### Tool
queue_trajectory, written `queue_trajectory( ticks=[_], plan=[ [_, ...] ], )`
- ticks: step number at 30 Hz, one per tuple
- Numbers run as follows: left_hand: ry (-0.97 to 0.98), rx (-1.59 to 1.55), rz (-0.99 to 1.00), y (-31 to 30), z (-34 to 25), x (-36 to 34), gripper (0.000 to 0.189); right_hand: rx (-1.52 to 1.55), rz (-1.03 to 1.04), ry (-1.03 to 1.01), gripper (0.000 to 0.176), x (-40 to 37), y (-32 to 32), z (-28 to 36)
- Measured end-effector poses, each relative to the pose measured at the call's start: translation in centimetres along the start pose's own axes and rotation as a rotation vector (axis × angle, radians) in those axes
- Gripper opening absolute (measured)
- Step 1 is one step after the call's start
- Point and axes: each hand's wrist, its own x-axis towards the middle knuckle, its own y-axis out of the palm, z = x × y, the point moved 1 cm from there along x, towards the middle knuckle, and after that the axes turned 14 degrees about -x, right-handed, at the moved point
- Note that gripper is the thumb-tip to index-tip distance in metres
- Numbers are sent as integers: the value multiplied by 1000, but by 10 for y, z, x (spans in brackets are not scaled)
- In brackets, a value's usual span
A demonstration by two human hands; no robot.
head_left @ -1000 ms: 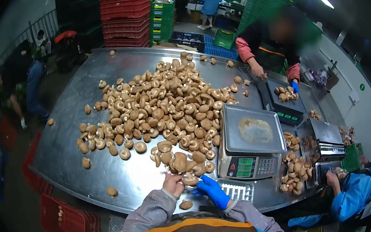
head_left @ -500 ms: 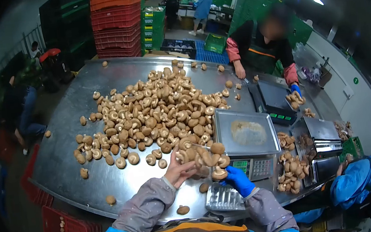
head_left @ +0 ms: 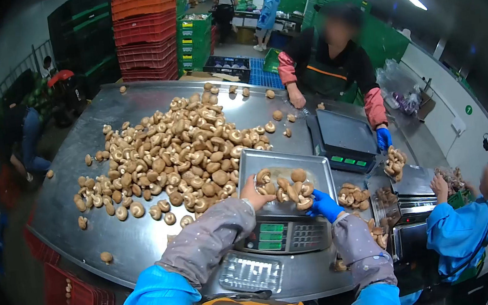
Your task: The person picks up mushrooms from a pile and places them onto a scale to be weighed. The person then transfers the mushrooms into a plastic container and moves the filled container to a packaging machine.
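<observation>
Brown mushrooms point(head_left: 288, 191) sit in a clear plastic tray held over the metal pan point(head_left: 251, 162) of a scale with a green display point(head_left: 272, 236). My bare left hand point(head_left: 255, 194) grips the left end of this tray. On its right side, my blue-gloved right hand point(head_left: 325, 205) has its fingers against the tray and a mushroom. A large heap of mushrooms point(head_left: 176, 148) spreads over the steel table point(head_left: 145, 244) to the left. Below the scale lies an empty clear plastic tray point(head_left: 251, 272).
Across the table a co-worker point(head_left: 333, 62) holds packed mushrooms point(head_left: 395, 163) near a second scale point(head_left: 342, 134). Packed mushrooms point(head_left: 354, 195) lie right of my scale. Another person in blue point(head_left: 463, 226) works at the right. Red crates point(head_left: 146, 33) are stacked behind.
Both my hands have moved the mushroom tray right and up, from the table's front to above the scale pan. The view has shifted right.
</observation>
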Motion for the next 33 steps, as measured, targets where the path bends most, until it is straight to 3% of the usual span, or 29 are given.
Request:
queue_trajectory(
  ticks=[2, 7, 11, 15, 17, 22, 26, 28, 33],
  plan=[
    [-29, 175, -44, 14, -6, 0, 104, -19, -11, 43, 49, 4, -5, -1],
    [-60, 271, -55, 21, -11, 0, 94, -261, -12, -11, 40, 22, -22, -8],
    [-61, 416, -73, 22, -14, -4, 107, -438, 103, 58, 46, 14, -42, 11],
    [-24, 346, -90, 16, 4, 3, 104, -498, 6, -80, 53, 17, -70, 6],
    [-11, 127, -94, 9, 11, 15, 96, -560, -69, -204, 52, 21, -80, 3],
    [-30, 4, -198, -8, 9, 22, 76, -312, -288, -336, 45, 15, -74, 3],
    [1, 103, -188, 7, -8, 24, 74, -325, -420, -423, 56, 24, -50, 11],
    [151, 231, -231, 23, -9, 24, 74, -393, -464, -462, 60, 32, -33, 18],
    [190, 383, -300, 44, -1, 23, 70, -586, -549, -582, 69, 66, -9, 16]
  ],
)
